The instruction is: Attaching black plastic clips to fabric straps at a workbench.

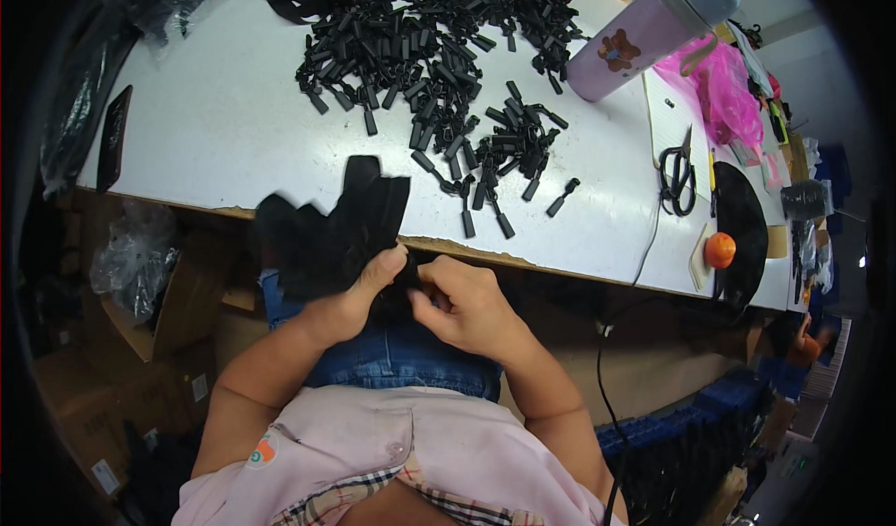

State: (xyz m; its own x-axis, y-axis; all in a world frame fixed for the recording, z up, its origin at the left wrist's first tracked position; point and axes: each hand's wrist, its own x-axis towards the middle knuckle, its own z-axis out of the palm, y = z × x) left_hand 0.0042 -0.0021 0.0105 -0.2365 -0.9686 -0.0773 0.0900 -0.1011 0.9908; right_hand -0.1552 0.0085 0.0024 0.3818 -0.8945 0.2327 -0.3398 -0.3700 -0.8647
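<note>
A floppy bundle of black strips [327,232], apparently cloth or zipper tape, is gripped in my left hand [350,307] just in front of the table edge, above my lap. Its upper ends fan out and are partly blurred. My right hand [467,304] is closed, thumb and forefinger pinched together at the bundle's right side. Whatever small part sits in that pinch is dark and mostly hidden by the fingers. Beyond both hands, a heap of black zipper sliders with long pull tabs [411,45] spreads over the white table [224,87]. One slider [563,197] lies apart at the right.
A lilac bottle [644,36] stands behind the sliders. To the right are black scissors [678,176], a pink plastic bag [723,87], an orange fruit [720,250] and a curved black piece [740,232]. A dark phone-like slab [114,139] lies left; cardboard boxes [103,405] sit below.
</note>
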